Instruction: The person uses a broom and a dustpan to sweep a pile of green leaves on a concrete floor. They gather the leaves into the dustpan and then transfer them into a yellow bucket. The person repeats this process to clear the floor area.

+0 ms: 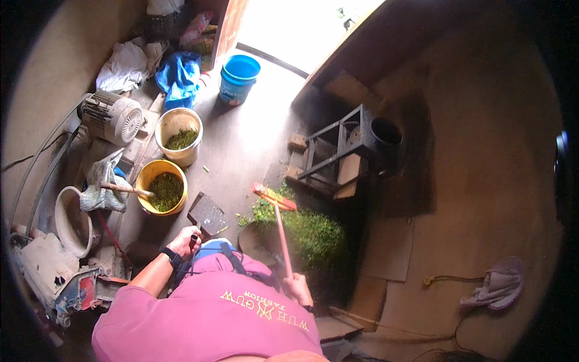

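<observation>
My left hand (184, 241) grips the dark handle of a flat metal dustpan (209, 214), held low over the concrete floor. My right hand (297, 288) is closed on the pink stick of a broom (282, 240). The orange-red broom head (274, 198) rests at the upper left edge of a heap of chopped green plant matter (312, 231). Between dustpan and heap is a rounded brownish object (257, 240), partly hidden by my body. Left of the dustpan, a yellow bucket (139, 181) holds chopped greens, and a wooden stick (126, 188) leans across its rim.
A white bucket (179, 156) with greens stands behind the yellow one. A blue bucket (235, 86) is near the bright doorway (289, 31). An electric motor (113, 117) and machinery (59, 280) line the left. A metal frame (337, 145) stands right of the heap.
</observation>
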Demonstrator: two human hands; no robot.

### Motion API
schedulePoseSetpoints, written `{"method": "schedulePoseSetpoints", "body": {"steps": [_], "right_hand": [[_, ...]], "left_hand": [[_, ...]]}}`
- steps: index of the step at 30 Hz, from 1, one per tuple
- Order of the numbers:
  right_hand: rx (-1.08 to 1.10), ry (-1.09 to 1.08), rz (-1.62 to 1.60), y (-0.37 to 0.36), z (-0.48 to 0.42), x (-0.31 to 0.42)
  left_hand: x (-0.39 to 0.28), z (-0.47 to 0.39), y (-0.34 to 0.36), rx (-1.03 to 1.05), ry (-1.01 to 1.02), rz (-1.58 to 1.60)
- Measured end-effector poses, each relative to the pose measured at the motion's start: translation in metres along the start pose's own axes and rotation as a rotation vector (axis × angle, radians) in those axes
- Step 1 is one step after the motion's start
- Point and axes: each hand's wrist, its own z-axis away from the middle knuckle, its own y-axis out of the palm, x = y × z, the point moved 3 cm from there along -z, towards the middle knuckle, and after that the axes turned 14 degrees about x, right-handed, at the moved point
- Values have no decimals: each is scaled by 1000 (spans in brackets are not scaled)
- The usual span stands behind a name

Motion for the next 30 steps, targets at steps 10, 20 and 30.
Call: {"method": "schedulePoseSetpoints", "body": {"steps": [10, 20, 30], "right_hand": [[-37, -9, 27, -2, 3, -3], [-22, 48, 50, 5, 4, 12], [40, 21, 145, 8, -12, 12]], "left_hand": [[1, -11, -1, 36, -38, 112], [7, -3, -10, 179, 247, 124], [12, -32, -29, 62, -53, 336]]}}
